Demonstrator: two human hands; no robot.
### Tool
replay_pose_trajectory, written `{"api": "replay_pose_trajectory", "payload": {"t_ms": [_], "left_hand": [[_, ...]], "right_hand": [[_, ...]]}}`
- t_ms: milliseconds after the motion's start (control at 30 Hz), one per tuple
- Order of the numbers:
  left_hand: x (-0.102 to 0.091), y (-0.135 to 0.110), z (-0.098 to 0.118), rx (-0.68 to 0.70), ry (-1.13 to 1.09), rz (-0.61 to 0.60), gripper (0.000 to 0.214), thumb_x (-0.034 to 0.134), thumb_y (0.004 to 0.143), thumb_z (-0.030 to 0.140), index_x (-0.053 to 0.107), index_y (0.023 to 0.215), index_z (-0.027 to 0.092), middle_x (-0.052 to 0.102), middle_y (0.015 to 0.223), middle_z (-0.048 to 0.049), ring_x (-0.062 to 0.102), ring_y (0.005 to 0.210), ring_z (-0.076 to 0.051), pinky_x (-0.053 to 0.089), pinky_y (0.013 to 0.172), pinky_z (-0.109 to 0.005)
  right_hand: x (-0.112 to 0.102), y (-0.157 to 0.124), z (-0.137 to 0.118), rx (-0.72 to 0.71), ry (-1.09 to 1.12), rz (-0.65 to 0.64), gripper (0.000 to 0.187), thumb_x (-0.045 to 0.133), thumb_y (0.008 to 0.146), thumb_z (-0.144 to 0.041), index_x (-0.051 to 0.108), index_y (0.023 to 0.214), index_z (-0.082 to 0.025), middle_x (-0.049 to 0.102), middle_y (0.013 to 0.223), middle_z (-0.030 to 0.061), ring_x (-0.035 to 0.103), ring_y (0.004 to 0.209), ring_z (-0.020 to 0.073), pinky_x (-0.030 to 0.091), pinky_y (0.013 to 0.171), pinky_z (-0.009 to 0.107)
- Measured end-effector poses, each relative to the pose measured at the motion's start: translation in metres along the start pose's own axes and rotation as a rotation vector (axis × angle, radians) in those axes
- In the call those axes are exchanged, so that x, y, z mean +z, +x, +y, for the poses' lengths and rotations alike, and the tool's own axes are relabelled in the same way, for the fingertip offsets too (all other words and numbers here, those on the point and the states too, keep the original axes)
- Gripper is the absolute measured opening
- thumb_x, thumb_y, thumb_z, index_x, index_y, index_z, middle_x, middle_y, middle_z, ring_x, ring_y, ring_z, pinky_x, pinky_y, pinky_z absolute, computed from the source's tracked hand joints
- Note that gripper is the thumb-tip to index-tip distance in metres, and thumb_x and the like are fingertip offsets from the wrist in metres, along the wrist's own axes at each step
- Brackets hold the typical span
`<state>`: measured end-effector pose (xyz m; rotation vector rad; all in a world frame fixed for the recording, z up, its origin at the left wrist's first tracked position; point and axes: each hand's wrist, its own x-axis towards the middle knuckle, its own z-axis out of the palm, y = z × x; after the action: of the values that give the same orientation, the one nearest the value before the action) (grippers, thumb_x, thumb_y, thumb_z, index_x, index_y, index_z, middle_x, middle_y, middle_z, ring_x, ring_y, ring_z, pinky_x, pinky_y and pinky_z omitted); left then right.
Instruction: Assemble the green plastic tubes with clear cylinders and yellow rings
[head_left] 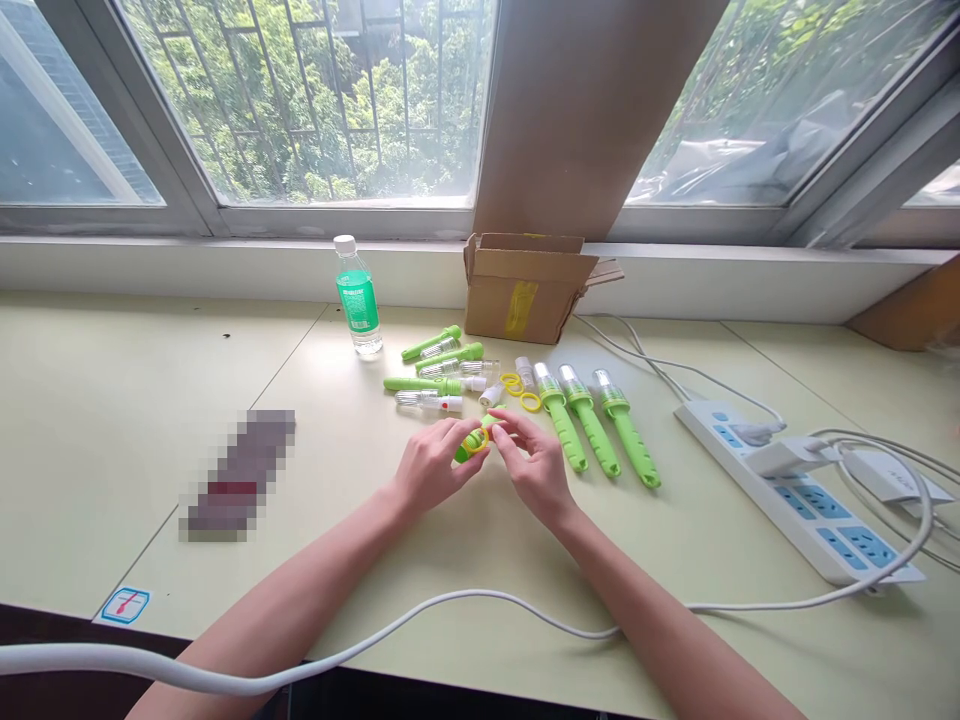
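My left hand (437, 462) is closed around a green plastic stick handle (463, 454), mostly hidden by the fingers. A yellow ring (475, 441) sits at the handle's end, between my two hands. My right hand (534, 468) has its fingertips pinched together at the same end; exactly what they grip is partly hidden. Just beyond lie loose yellow rings (530, 402) and a white-based clear piece (490, 395). To the right, three green sticks with clear tops (585, 420) lie side by side. Several green handles (420, 384) and clear tubes (427, 401) lie to the left.
A water bottle (358, 300) and an open cardboard box (525, 293) stand near the windowsill. At the right lies a white power strip (795, 490) with plugs and cables. A white cable (450, 597) crosses the front over my forearms. A blurred dark object (240, 475) lies left.
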<state>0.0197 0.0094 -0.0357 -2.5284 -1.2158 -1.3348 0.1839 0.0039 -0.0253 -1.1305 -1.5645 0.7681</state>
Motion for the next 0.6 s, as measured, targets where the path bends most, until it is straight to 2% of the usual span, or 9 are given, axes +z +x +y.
{"api": "replay_pose_trajectory", "payload": {"t_ms": [133, 267, 367, 600], "left_hand": [[-0.002, 0.000, 0.000, 0.005, -0.023, 0.051, 0.024, 0.058, 0.085, 0.029, 0.051, 0.106, 0.019, 0.069, 0.087, -0.0044, 0.066, 0.074, -0.015, 0.051, 0.062, -0.025], [-0.003, 0.000, 0.002, 0.028, -0.051, 0.086, 0.023, 0.058, 0.084, 0.026, 0.051, 0.105, 0.019, 0.069, 0.089, -0.0045, 0.066, 0.074, -0.015, 0.052, 0.063, -0.026], [-0.004, -0.001, 0.003, 0.045, -0.066, 0.089, 0.024, 0.058, 0.085, 0.024, 0.051, 0.107, 0.019, 0.069, 0.090, -0.0049, 0.067, 0.075, -0.016, 0.053, 0.066, -0.027], [-0.005, 0.000, -0.002, -0.013, -0.044, 0.125, 0.023, 0.058, 0.085, 0.023, 0.052, 0.108, 0.020, 0.066, 0.104, -0.0084, 0.064, 0.097, -0.020, 0.054, 0.080, -0.032]], "right_hand": [[-0.006, 0.005, 0.010, -0.209, -0.198, -0.020, 0.041, 0.047, 0.080, -0.010, 0.059, 0.117, -0.022, 0.066, 0.106, 0.0071, 0.060, 0.103, 0.0234, 0.051, 0.089, 0.043], [-0.006, 0.008, 0.017, -0.374, -0.453, -0.170, 0.052, 0.054, 0.076, -0.010, 0.052, 0.127, -0.021, 0.054, 0.126, 0.0105, 0.046, 0.120, 0.0282, 0.041, 0.101, 0.049], [-0.003, 0.007, 0.021, -0.437, -0.546, -0.214, 0.044, 0.055, 0.078, -0.013, 0.056, 0.121, -0.021, 0.056, 0.123, 0.0113, 0.046, 0.119, 0.0295, 0.041, 0.099, 0.049], [-0.006, 0.011, 0.026, -0.473, -0.571, -0.099, 0.021, 0.057, 0.082, -0.019, 0.062, 0.103, -0.022, 0.065, 0.104, 0.0088, 0.055, 0.104, 0.0276, 0.044, 0.090, 0.045]]}}
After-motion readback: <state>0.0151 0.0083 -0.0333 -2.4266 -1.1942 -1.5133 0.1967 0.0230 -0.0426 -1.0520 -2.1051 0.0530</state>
